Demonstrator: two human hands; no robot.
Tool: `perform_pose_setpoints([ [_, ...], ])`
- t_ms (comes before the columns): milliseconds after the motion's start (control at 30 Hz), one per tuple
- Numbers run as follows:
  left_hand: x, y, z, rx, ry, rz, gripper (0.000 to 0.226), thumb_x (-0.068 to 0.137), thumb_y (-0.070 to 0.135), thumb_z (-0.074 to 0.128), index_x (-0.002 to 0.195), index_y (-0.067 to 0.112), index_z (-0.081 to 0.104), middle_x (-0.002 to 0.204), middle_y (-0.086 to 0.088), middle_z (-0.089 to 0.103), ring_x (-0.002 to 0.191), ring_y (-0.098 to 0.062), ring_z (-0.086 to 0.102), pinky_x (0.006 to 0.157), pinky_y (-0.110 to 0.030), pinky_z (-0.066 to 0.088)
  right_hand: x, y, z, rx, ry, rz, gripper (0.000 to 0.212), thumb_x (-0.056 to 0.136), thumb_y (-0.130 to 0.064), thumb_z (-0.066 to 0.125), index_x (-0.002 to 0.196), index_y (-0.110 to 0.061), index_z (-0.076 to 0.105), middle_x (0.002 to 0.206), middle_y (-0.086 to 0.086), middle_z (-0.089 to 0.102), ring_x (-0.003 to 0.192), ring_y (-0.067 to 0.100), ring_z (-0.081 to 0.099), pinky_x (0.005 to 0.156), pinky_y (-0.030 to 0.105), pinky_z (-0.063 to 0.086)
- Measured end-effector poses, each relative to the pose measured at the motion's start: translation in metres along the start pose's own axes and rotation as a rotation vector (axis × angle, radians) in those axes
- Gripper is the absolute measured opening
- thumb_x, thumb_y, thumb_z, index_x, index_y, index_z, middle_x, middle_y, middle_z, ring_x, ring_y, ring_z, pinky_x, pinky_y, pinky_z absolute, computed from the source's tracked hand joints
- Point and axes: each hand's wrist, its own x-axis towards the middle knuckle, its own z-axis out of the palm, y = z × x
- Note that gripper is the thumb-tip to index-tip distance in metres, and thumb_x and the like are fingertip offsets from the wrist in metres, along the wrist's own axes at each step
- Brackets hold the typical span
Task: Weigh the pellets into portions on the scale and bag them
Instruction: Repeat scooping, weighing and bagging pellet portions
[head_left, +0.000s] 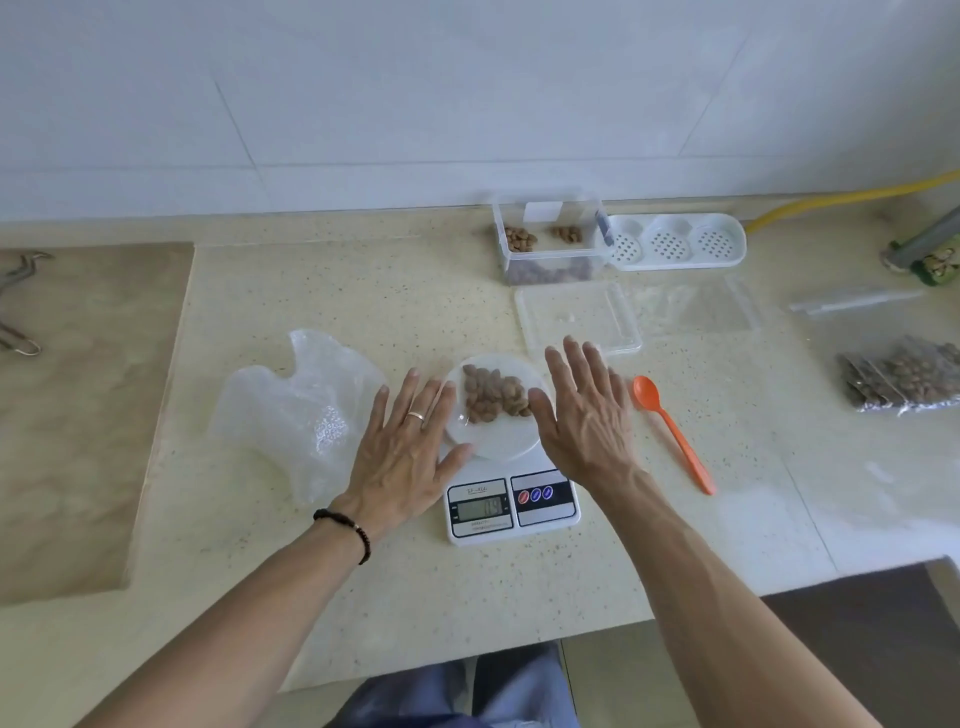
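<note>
At lower centre, the left hand (410, 441) and right hand (587, 415) lie flat with fingers spread and straight, holding nothing, flanking a white round plate (498, 441) of brown pellets (491, 397) on the digital kitchen scale (511, 506). Bare speckled countertop (415, 291) lies past the fingertips; crinkled clear plastic (301, 410) sits left, an orange plastic spoon (670, 428) right. Farther up are a clear lid (576, 319), a clear pellet container (550, 239), and filled bags (904, 379) at the right edge.

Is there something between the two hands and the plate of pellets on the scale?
Nothing visible. The left hand and right hand flank the plate of pellets on the scale, fingers straight.
</note>
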Motion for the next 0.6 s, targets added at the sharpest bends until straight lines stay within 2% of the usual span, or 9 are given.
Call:
perform_pose_setpoints([
  [133, -0.0062, -0.0007, 0.0045, 0.003, 0.002, 0.002, 0.076, 0.097, 0.062, 0.011, 0.153, 0.011, 0.019, 0.157, -0.011, 0.027, 0.149, -0.029, 0.009, 0.119, -0.054, 0.014, -0.0026, -0.0028, 0.0015, -0.007, 0.0, 0.002, 0.078, 0.09, -0.059, 0.0, 0.156, -0.021, 0.017, 0.166, 0.002, 0.006, 0.153, 0.022, -0.001, 0.121, 0.044, 0.002],
  [433, -0.0057, -0.0002, 0.0066, 0.009, -0.003, 0.009, 0.079, 0.096, 0.064, 0.003, 0.153, 0.011, 0.016, 0.158, -0.011, 0.025, 0.149, -0.03, 0.007, 0.118, -0.055, 0.013, -0.0022, -0.0026, -0.0003, -0.02, -0.011, -0.003, 0.079, 0.09, -0.06, -0.002, 0.157, -0.021, 0.014, 0.166, 0.002, 0.003, 0.152, 0.021, -0.003, 0.121, 0.042, -0.002],
  [600, 0.0004, -0.0001, 0.0048, 0.015, -0.003, 0.007, 0.08, 0.096, 0.064, 0.002, 0.153, 0.011, 0.015, 0.159, -0.01, 0.022, 0.149, -0.029, 0.005, 0.119, -0.053, 0.012, 0.0001, 0.0016, -0.0027, 0.026, -0.008, 0.023, 0.068, 0.098, -0.054, 0.012, 0.157, -0.02, 0.016, 0.165, 0.004, 0.006, 0.153, 0.022, 0.0, 0.121, 0.044, 0.002],
])
